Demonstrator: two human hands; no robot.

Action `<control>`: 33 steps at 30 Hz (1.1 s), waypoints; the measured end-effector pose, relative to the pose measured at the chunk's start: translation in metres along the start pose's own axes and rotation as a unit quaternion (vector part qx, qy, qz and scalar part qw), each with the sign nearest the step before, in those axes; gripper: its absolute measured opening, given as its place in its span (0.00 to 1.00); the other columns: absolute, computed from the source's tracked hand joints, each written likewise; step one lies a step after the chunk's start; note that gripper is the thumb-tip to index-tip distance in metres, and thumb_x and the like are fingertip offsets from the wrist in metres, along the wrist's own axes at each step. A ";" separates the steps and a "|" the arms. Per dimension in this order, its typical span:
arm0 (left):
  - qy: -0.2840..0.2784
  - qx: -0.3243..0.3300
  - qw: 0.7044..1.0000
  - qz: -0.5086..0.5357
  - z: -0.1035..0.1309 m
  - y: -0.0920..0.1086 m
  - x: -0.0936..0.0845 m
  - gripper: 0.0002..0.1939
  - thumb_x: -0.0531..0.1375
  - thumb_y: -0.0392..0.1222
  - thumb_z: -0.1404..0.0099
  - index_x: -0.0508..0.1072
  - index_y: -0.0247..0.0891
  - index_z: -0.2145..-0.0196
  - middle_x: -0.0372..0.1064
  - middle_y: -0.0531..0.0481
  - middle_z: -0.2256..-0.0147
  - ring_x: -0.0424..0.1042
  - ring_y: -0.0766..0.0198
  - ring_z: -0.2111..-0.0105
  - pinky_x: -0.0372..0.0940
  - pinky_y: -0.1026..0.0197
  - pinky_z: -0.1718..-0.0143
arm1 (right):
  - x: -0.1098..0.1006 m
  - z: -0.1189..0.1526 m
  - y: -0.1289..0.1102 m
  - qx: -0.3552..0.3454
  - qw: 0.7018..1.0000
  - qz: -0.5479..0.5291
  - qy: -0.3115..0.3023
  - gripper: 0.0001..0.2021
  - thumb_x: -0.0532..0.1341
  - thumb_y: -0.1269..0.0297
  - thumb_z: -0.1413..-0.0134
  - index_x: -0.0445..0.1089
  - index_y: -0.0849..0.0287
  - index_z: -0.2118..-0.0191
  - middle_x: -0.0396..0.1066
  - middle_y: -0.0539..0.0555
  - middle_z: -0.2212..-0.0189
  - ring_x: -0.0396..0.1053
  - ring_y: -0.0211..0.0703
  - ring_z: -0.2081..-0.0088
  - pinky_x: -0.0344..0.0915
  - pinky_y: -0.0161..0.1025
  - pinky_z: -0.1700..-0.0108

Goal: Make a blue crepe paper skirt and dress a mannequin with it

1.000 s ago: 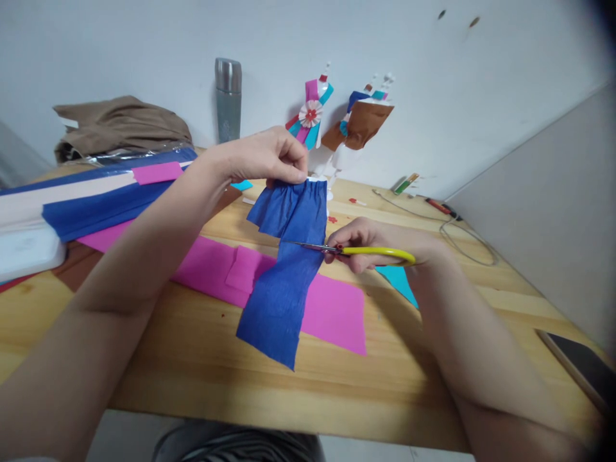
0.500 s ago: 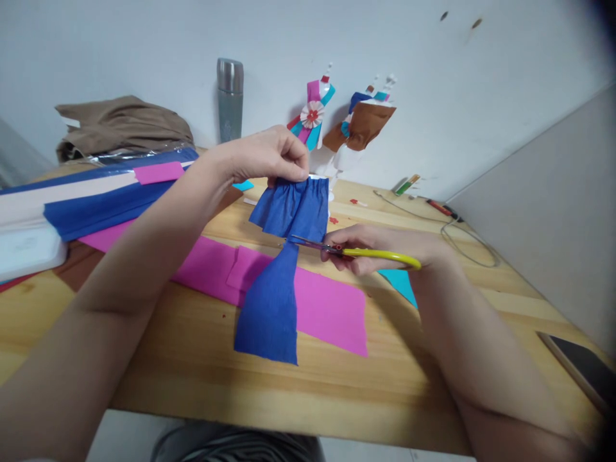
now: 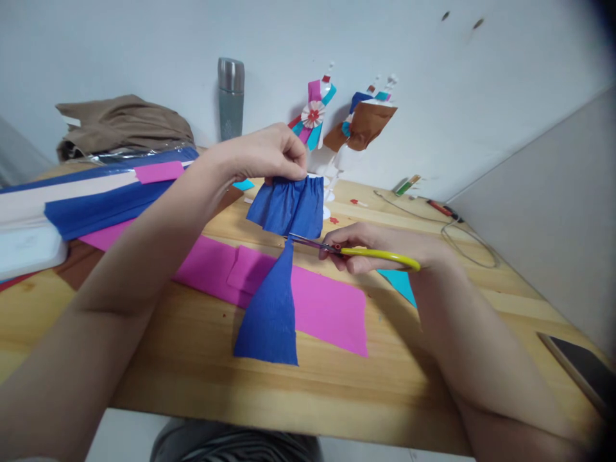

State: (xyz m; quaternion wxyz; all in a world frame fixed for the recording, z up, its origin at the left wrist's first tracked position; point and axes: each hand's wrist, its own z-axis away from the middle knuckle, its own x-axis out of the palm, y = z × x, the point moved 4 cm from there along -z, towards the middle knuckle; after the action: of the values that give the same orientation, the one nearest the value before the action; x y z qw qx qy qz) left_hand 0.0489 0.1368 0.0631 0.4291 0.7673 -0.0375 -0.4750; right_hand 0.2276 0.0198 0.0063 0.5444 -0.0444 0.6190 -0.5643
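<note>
My left hand (image 3: 282,154) pinches the gathered top edge of a blue crepe paper piece (image 3: 293,205), which hangs like a small pleated skirt above the table. In my right hand (image 3: 359,247) are yellow-handled scissors (image 3: 378,255), their blades pointing left at the paper's lower edge. From the blade tips a blue paper strip (image 3: 269,314) hangs down, very narrow at the top and wide at the bottom. It still seems joined to the upper piece at a thin neck. Beneath it lies a pink paper strip (image 3: 332,308) on the wooden table (image 3: 385,398).
Two decorated paper figures (image 3: 314,114) (image 3: 368,122) stand by the wall, near a thermos (image 3: 231,99). Brown cloth (image 3: 125,125), folded blue paper (image 3: 106,208) and a white box (image 3: 31,250) lie left. A cable (image 3: 474,262) and a phone (image 3: 577,366) lie right.
The cut has gone further across the blue paper, leaving a thinner neck. My left hand and the gathered piece have shifted slightly left.
</note>
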 end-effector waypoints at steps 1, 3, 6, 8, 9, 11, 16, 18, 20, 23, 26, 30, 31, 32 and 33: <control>-0.001 -0.005 1.000 -0.010 0.000 0.001 0.001 0.04 0.62 0.28 0.40 0.78 0.25 0.70 0.66 0.55 0.80 0.64 0.75 0.79 0.57 0.68 0.72 | 0.000 -0.001 -0.002 0.000 1.000 0.007 0.004 0.30 0.59 0.34 0.43 0.70 0.62 0.57 0.67 0.51 0.70 0.62 0.40 0.68 0.59 0.38 0.66; -0.002 -0.014 1.000 -0.020 0.001 0.005 0.002 0.04 0.62 0.28 0.39 0.78 0.25 0.70 0.67 0.55 0.79 0.65 0.75 0.78 0.57 0.68 0.71 | 0.000 -0.002 -0.005 0.002 1.000 0.026 0.013 0.30 0.57 0.33 0.42 0.70 0.60 0.58 0.67 0.51 0.71 0.61 0.40 0.69 0.59 0.38 0.67; -0.011 -0.030 0.999 -0.016 0.001 0.008 0.005 0.05 0.61 0.28 0.38 0.77 0.26 0.70 0.65 0.55 0.80 0.64 0.75 0.79 0.55 0.68 0.72 | 0.001 -0.003 -0.009 -0.001 0.999 0.031 0.020 0.29 0.58 0.33 0.42 0.69 0.60 0.60 0.65 0.50 0.72 0.60 0.38 0.70 0.58 0.38 0.68; -0.012 -0.037 0.999 -0.013 0.001 0.008 0.007 0.04 0.61 0.27 0.38 0.77 0.26 0.70 0.64 0.56 0.81 0.62 0.76 0.80 0.54 0.68 0.73 | 0.003 -0.003 -0.011 0.001 1.000 0.010 0.014 0.29 0.58 0.34 0.43 0.69 0.60 0.60 0.65 0.50 0.72 0.60 0.38 0.71 0.58 0.37 0.68; -0.011 -0.040 0.999 -0.013 0.001 0.008 0.007 0.04 0.61 0.27 0.38 0.77 0.26 0.70 0.64 0.56 0.81 0.62 0.76 0.80 0.54 0.68 0.73 | 0.005 -0.003 -0.011 0.005 1.000 -0.003 0.009 0.29 0.59 0.33 0.43 0.69 0.60 0.60 0.66 0.50 0.72 0.60 0.38 0.71 0.58 0.37 0.69; -0.008 -0.043 0.999 -0.013 0.002 0.008 0.007 0.04 0.61 0.27 0.38 0.77 0.26 0.70 0.64 0.56 0.80 0.62 0.76 0.80 0.54 0.68 0.72 | 0.007 -0.003 -0.011 0.013 1.000 -0.024 0.002 0.29 0.59 0.33 0.44 0.69 0.59 0.59 0.66 0.49 0.71 0.59 0.37 0.71 0.58 0.37 0.69; -0.003 -0.045 0.999 -0.013 0.001 0.008 0.007 0.04 0.62 0.27 0.39 0.77 0.26 0.71 0.63 0.56 0.81 0.61 0.76 0.80 0.53 0.68 0.72 | 0.007 -0.004 -0.010 0.003 1.000 -0.029 0.007 0.28 0.59 0.34 0.43 0.69 0.59 0.60 0.65 0.49 0.71 0.59 0.37 0.71 0.59 0.37 0.68; -0.002 -0.046 0.999 -0.018 0.000 0.007 0.006 0.04 0.62 0.27 0.39 0.77 0.26 0.71 0.62 0.56 0.81 0.61 0.77 0.80 0.53 0.68 0.72 | 0.008 -0.005 -0.010 0.002 0.999 -0.031 0.010 0.27 0.60 0.36 0.43 0.70 0.60 0.60 0.64 0.48 0.72 0.58 0.37 0.71 0.59 0.37 0.68; -0.002 -0.046 0.999 -0.023 0.000 0.005 0.005 0.05 0.61 0.28 0.39 0.77 0.26 0.71 0.62 0.56 0.81 0.60 0.77 0.80 0.53 0.68 0.72 | 0.008 -0.005 -0.009 0.008 0.999 -0.036 0.012 0.26 0.61 0.37 0.43 0.70 0.60 0.61 0.63 0.48 0.73 0.56 0.36 0.73 0.57 0.37 0.69; -0.001 -0.046 0.999 -0.023 0.000 0.004 0.005 0.05 0.61 0.28 0.39 0.77 0.26 0.71 0.64 0.55 0.80 0.61 0.76 0.80 0.53 0.67 0.72 | 0.008 -0.006 -0.010 0.015 0.999 -0.035 0.018 0.24 0.61 0.39 0.42 0.70 0.60 0.62 0.61 0.47 0.75 0.54 0.36 0.74 0.56 0.37 0.71; -0.003 -0.052 0.998 -0.029 0.001 0.004 0.004 0.05 0.62 0.29 0.39 0.77 0.25 0.70 0.64 0.54 0.79 0.62 0.75 0.79 0.53 0.67 0.72 | 0.007 -0.006 -0.010 0.007 0.999 -0.019 0.025 0.24 0.61 0.40 0.41 0.70 0.60 0.61 0.62 0.47 0.75 0.54 0.36 0.73 0.55 0.37 0.70; -0.012 -0.052 0.998 -0.039 0.002 0.007 0.004 0.05 0.61 0.29 0.38 0.77 0.24 0.70 0.64 0.55 0.79 0.61 0.76 0.79 0.54 0.67 0.71 | 0.007 -0.006 -0.008 0.002 0.999 -0.026 0.019 0.24 0.62 0.40 0.42 0.70 0.62 0.62 0.62 0.47 0.76 0.55 0.35 0.74 0.56 0.36 0.70; -0.014 -0.051 0.998 -0.041 0.002 0.008 0.005 0.05 0.61 0.29 0.38 0.77 0.24 0.70 0.64 0.55 0.79 0.61 0.76 0.79 0.54 0.68 0.71 | 0.007 -0.006 -0.007 0.002 0.999 -0.029 0.018 0.25 0.62 0.41 0.42 0.71 0.63 0.62 0.62 0.47 0.76 0.55 0.35 0.74 0.56 0.36 0.71; -0.015 -0.050 0.998 -0.042 0.003 0.008 0.005 0.05 0.61 0.29 0.38 0.78 0.24 0.70 0.64 0.55 0.79 0.61 0.76 0.79 0.53 0.68 0.71 | 0.007 -0.006 -0.006 0.002 0.999 -0.030 0.019 0.25 0.63 0.41 0.43 0.71 0.64 0.62 0.62 0.46 0.76 0.55 0.34 0.75 0.56 0.36 0.71; -0.016 -0.049 0.998 -0.042 0.003 0.008 0.005 0.05 0.61 0.29 0.38 0.78 0.24 0.70 0.64 0.55 0.79 0.62 0.76 0.79 0.53 0.68 0.71 | 0.007 -0.006 -0.005 0.001 0.999 -0.028 0.021 0.24 0.63 0.42 0.43 0.71 0.64 0.62 0.62 0.46 0.76 0.55 0.34 0.75 0.55 0.35 0.71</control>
State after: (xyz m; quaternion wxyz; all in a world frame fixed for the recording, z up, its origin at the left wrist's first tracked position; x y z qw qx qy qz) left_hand 0.0521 0.1282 0.0646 0.4449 0.7389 0.0116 -0.5060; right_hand 0.2175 0.0176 0.0044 0.5154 -0.0488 0.6281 -0.5808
